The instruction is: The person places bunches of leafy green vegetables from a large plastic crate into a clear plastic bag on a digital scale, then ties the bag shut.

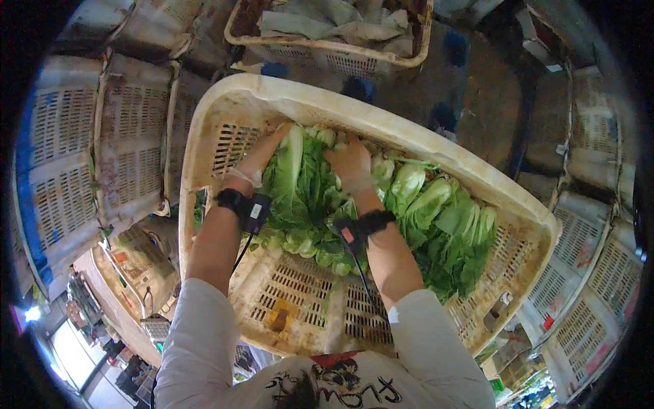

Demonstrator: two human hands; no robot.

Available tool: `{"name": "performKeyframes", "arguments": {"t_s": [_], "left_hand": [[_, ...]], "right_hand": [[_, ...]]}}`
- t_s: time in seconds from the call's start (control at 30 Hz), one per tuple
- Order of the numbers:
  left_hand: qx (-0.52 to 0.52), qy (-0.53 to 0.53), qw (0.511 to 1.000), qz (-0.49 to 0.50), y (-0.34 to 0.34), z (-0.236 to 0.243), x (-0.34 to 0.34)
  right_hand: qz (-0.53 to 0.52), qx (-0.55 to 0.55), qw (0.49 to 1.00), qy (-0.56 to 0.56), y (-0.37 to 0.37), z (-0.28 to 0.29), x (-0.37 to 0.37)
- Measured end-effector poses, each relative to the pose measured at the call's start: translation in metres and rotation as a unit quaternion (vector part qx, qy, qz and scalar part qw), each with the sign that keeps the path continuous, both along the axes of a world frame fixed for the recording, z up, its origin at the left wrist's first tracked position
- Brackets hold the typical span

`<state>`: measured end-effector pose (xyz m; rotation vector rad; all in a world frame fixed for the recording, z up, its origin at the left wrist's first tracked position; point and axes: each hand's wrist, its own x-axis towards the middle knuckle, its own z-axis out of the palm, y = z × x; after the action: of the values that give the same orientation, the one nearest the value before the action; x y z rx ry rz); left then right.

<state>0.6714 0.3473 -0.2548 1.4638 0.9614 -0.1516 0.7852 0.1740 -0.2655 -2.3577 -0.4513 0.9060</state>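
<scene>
Both arms reach into a large cream plastic crate that holds green lettuce heads. My left hand is curled against the left side of a lettuce head with a long pale rib, close to the crate's left wall. Its fingertips are partly hidden by the leaves. My right hand is closed over the pale stem ends on the right of that same bunch, with its fingers bent down among the leaves. A row of more lettuce heads lies to the right, stems toward the far wall. Thin translucent gloves seem to cover both hands.
Another crate with grey cloth-like material inside stands beyond the far rim. Stacked slatted crates rise at the left, and more crates at the right. Each wrist carries a strapped black device with a cable.
</scene>
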Motion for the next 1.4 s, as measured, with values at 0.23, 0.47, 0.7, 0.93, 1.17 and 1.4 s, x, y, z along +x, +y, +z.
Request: {"name": "performKeyframes", "arguments": {"t_s": [0.23,0.47,0.7,0.93,1.17,1.4], "left_hand": [[0.093,0.076,0.986,-0.115,-0.003,0.011,0.012],[-0.062,-0.004,0.989,-0.136,-0.006,0.055,0.003],[-0.108,-0.02,0.989,-0.103,-0.01,0.063,0.011],[-0.052,-0.086,0.978,-0.186,-0.019,0.098,-0.008],[0.208,-0.362,0.881,-0.221,-0.072,0.256,-0.096],[0.284,-0.42,0.86,-0.047,-0.126,0.383,-0.341]], "right_hand": [[-0.019,-0.045,0.995,0.089,0.016,-0.031,0.021],[-0.058,0.064,0.996,0.032,-0.005,0.008,0.01],[-0.094,0.213,0.972,-0.012,-0.028,0.018,0.005],[-0.059,0.261,0.95,-0.159,-0.059,0.064,-0.02],[0.086,0.296,0.892,-0.331,-0.102,0.263,-0.071],[0.315,0.551,0.719,-0.283,-0.073,0.368,-0.226]]}}
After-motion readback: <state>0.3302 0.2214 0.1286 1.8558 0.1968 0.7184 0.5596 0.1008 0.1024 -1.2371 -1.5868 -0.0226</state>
